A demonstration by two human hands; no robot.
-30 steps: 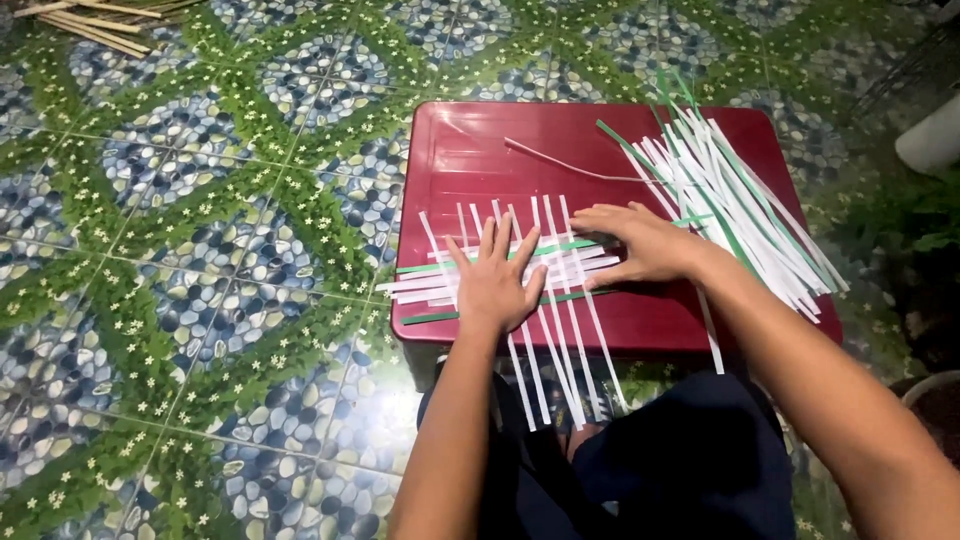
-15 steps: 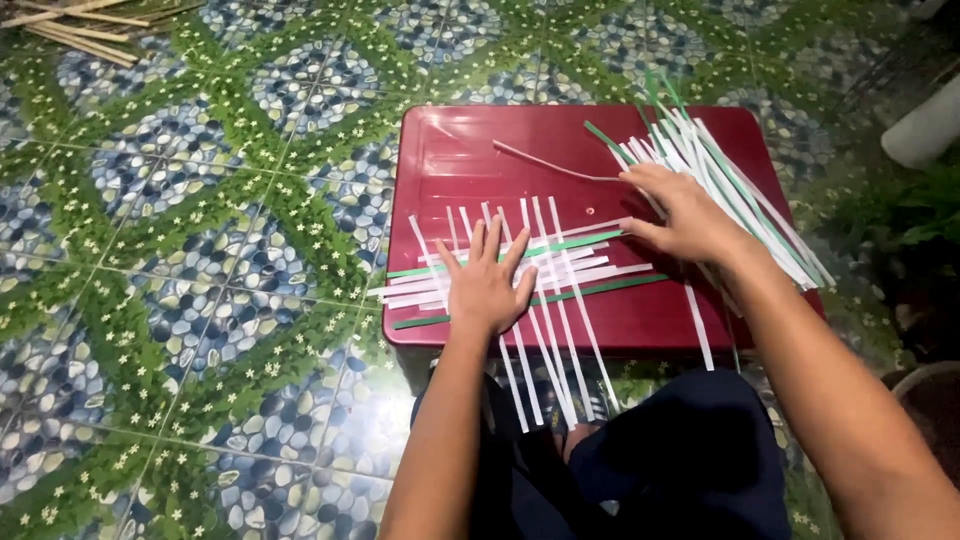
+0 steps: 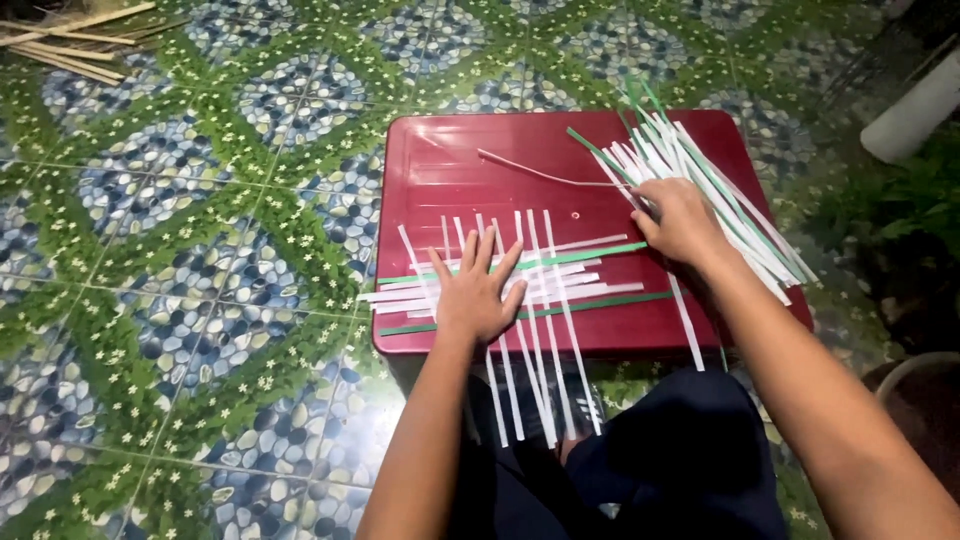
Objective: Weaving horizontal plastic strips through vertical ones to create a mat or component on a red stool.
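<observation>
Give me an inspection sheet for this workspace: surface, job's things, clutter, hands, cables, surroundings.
Surface: red plastic stool top, on a patterned tile floor.
Job's things: crossed white and green strips laid as a mat; loose pile of strips at the right; one thin curved strip lying alone.
Clutter: bundle of sticks on the floor, far left.
Hands: left hand flat on the mat, fingers spread; right hand on the loose pile.
Cables: nothing seen.
Surroundings: white cylinder and green plants at the right; dark clothing below.
</observation>
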